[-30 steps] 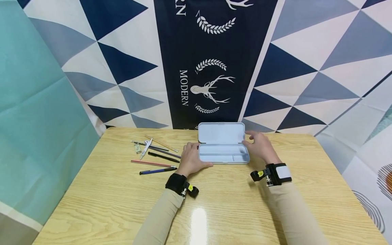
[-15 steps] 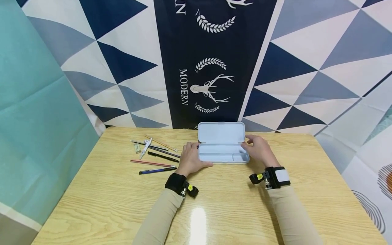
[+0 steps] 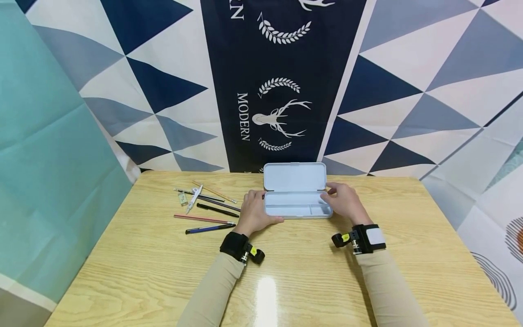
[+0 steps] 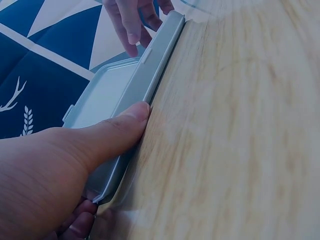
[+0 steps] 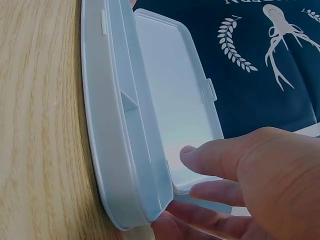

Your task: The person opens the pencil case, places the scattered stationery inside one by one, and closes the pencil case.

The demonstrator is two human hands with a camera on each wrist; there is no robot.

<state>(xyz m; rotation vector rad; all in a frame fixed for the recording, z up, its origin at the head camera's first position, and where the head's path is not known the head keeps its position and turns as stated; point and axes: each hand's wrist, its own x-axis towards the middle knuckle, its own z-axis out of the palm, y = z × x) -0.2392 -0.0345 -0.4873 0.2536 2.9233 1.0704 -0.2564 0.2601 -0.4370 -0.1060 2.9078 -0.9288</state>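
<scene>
The pencil case (image 3: 291, 211) is set on the wooden bench (image 3: 302, 281), just in front of the patterned backdrop (image 3: 273, 63), with its lid (image 3: 295, 177) swung open at the back. The tray of the case is split by a long divider, and the front part by a short one. The left end is gripped by the left hand (image 3: 255, 211), the thumb laid along the front wall and the other fingers bent round the end. At the right end, the right hand (image 3: 345, 202) is held with thumb and fingers spread apart, the thumb before the lid; whether the case is touched there cannot be told. To the left, a blue pen (image 3: 210, 228), a red pencil (image 3: 202, 219), a black pen (image 3: 218, 210), a white compass (image 3: 194, 199), a yellow pencil (image 3: 216, 193) and an eraser (image 3: 182, 199) are scattered.
</scene>
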